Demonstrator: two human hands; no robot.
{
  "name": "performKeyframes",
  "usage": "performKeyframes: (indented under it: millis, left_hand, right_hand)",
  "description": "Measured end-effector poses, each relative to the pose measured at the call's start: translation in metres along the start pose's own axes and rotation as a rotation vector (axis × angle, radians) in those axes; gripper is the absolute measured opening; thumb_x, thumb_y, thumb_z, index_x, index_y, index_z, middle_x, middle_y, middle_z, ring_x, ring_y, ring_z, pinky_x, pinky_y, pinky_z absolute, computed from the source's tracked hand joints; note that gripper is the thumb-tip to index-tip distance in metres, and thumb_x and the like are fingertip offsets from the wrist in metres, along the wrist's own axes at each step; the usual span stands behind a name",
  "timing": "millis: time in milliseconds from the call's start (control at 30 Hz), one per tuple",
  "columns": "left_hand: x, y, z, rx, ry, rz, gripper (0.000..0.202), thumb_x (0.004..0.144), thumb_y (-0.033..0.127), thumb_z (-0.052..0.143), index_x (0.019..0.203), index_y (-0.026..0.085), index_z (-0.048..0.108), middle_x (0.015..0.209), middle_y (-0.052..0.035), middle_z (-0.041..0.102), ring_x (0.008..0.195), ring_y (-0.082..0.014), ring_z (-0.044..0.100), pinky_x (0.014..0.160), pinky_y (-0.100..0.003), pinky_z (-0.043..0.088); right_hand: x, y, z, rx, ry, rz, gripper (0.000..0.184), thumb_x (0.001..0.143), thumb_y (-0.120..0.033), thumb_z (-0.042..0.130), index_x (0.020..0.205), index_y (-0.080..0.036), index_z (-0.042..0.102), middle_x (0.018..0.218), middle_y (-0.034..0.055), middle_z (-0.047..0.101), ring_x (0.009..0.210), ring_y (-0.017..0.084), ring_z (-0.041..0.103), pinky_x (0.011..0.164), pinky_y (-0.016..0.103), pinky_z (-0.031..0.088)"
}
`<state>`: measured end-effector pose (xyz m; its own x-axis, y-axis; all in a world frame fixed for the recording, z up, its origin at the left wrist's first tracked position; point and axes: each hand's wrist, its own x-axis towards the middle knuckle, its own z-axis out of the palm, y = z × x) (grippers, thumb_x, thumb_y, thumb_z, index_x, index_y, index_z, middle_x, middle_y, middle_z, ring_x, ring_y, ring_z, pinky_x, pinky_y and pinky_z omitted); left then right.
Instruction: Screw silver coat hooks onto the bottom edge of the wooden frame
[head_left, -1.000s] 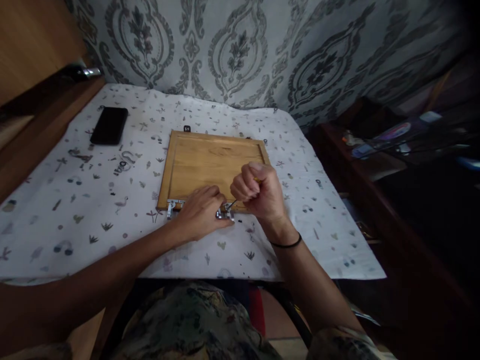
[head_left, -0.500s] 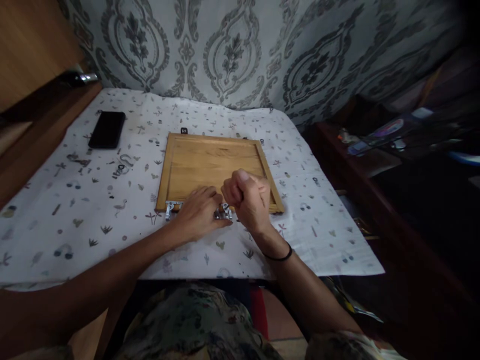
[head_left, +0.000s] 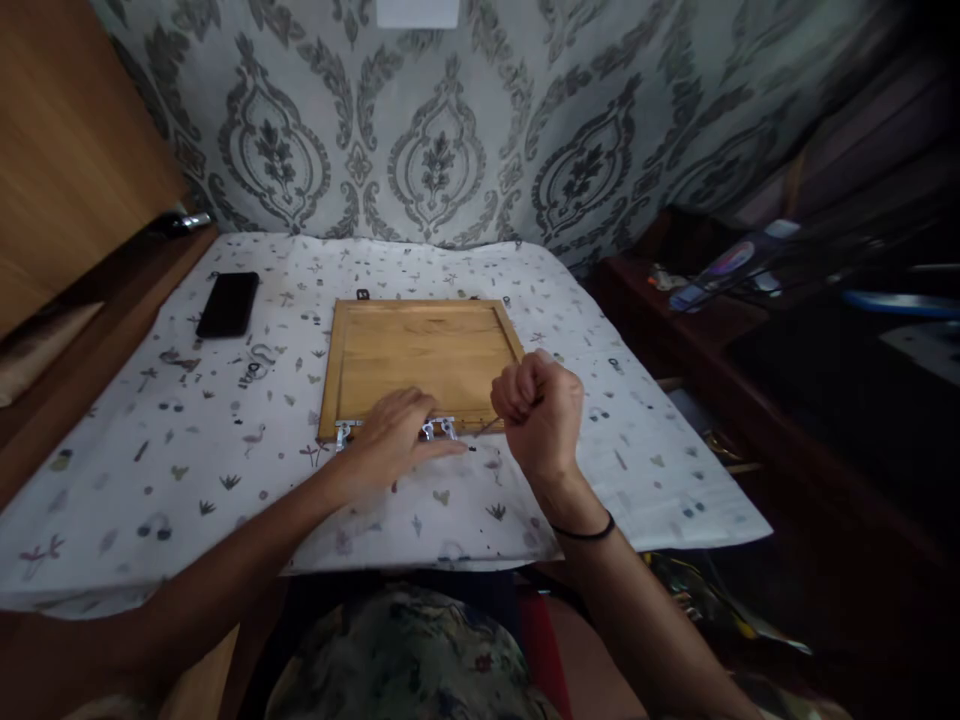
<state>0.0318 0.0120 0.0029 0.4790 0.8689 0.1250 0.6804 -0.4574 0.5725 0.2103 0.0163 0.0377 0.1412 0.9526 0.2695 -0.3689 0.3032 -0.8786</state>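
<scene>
A framed wooden panel (head_left: 420, 350) lies flat on a table covered with a white patterned cloth (head_left: 187, 450). Metal hinges sit along the panel's near edge; one hinge (head_left: 442, 429) shows by my fingers and another hinge (head_left: 343, 431) at the left corner. My left hand (head_left: 394, 435) lies over the near edge, fingers curled down on the metal part by the right-hand hinge. My right hand (head_left: 540, 410) is closed in a fist around a thin screwdriver (head_left: 487, 427), its tip pointing left toward the hinge.
A black phone (head_left: 228, 304) lies at the far left of the cloth. Small screws or metal bits lie near the panel's far edge. A wooden cabinet (head_left: 67, 180) stands left, a dark side table with clutter (head_left: 720, 280) right, patterned wallpaper behind.
My right hand has drawn back to the right, away from the hinge, with the tool still in it. My left hand stays on the panel's near edge. The view has tilted up.
</scene>
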Motion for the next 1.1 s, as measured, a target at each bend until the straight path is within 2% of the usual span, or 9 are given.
performKeyframes:
  millis: [100,167,300,433,567,700,800,900,1100]
  left_hand:
    - [-0.002,-0.006,-0.024,-0.138,0.099,-0.02,0.036,0.101,0.052,0.054,0.106,0.018,0.067,0.111,-0.0096,0.071,0.105,-0.0254,0.066,0.092,-0.04,0.052]
    - [-0.003,-0.016,-0.042,-0.249,0.137,-0.056,0.042,0.101,0.055,0.047,0.102,0.018,0.068,0.107,-0.0084,0.073,0.103,-0.0251,0.067,0.092,-0.039,0.053]
    - [-0.01,-0.045,-0.061,-0.411,0.186,-0.176,0.056,0.09,0.071,0.054,0.095,0.017,0.071,0.098,-0.0083,0.075,0.098,-0.0262,0.07,0.094,-0.041,0.055]
    - [-0.023,-0.076,-0.054,-0.576,0.16,-0.293,0.061,0.078,0.076,0.067,0.094,0.017,0.074,0.096,-0.0095,0.077,0.093,-0.025,0.071,0.09,-0.04,0.058]
    - [-0.034,-0.09,-0.045,-0.655,0.195,-0.284,0.057,0.077,0.071,0.073,0.096,0.018,0.077,0.098,-0.0095,0.078,0.095,-0.0244,0.072,0.089,-0.037,0.057]
    - [-0.04,-0.084,-0.043,-0.554,0.103,-0.177,0.047,0.088,0.063,0.068,0.101,0.019,0.079,0.106,-0.0091,0.079,0.1,-0.0253,0.071,0.091,-0.036,0.056]
    - [-0.044,-0.076,-0.039,-0.373,0.01,-0.002,0.039,0.098,0.052,0.057,0.106,0.021,0.08,0.109,-0.0084,0.078,0.101,-0.0246,0.07,0.094,-0.037,0.053]
    - [-0.046,-0.073,-0.032,-0.198,0.037,0.133,0.037,0.103,0.044,0.05,0.106,0.024,0.081,0.108,-0.0076,0.078,0.105,-0.0244,0.068,0.101,-0.04,0.048]
    - [-0.045,-0.076,-0.026,-0.179,0.064,0.167,0.036,0.104,0.042,0.049,0.107,0.023,0.08,0.106,-0.0079,0.078,0.102,-0.0242,0.068,0.097,-0.04,0.047]
  right_hand:
    - [-0.01,0.003,-0.007,-0.001,0.029,-0.015,0.061,0.088,-0.046,0.072,0.047,-0.022,0.035,0.041,-0.0091,0.025,0.037,0.005,0.019,0.038,0.021,0.014]
    - [-0.014,0.004,-0.01,-0.002,0.036,-0.022,0.063,0.088,-0.049,0.073,0.046,-0.022,0.034,0.041,-0.0091,0.025,0.037,0.005,0.019,0.038,0.021,0.014]
    - [-0.019,0.006,-0.014,0.019,0.049,-0.024,0.064,0.086,-0.054,0.075,0.046,-0.022,0.036,0.04,-0.0087,0.027,0.036,0.005,0.02,0.038,0.021,0.013]
    - [-0.021,0.007,-0.014,0.019,0.026,-0.053,0.066,0.085,-0.055,0.076,0.045,-0.022,0.036,0.039,-0.0086,0.026,0.036,0.005,0.02,0.037,0.022,0.013]
    - [-0.023,0.009,-0.013,-0.02,-0.041,-0.063,0.067,0.087,-0.059,0.073,0.046,-0.022,0.034,0.041,-0.0084,0.025,0.038,0.005,0.02,0.038,0.021,0.014]
    - [-0.026,0.014,-0.012,-0.039,-0.06,-0.095,0.067,0.089,-0.061,0.07,0.048,-0.022,0.033,0.042,-0.0085,0.023,0.039,0.006,0.019,0.04,0.023,0.014]
    - [-0.029,0.021,-0.012,-0.078,-0.089,-0.137,0.066,0.092,-0.062,0.065,0.05,-0.023,0.032,0.043,-0.008,0.024,0.04,0.006,0.019,0.041,0.025,0.014]
    - [-0.035,0.026,-0.012,-0.152,-0.139,-0.181,0.066,0.095,-0.062,0.061,0.051,-0.023,0.032,0.046,-0.0068,0.026,0.043,0.007,0.021,0.045,0.027,0.017]
    - [-0.043,0.025,-0.01,-0.196,-0.19,-0.2,0.066,0.094,-0.063,0.061,0.05,-0.023,0.033,0.047,-0.0061,0.029,0.045,0.008,0.024,0.048,0.029,0.021]
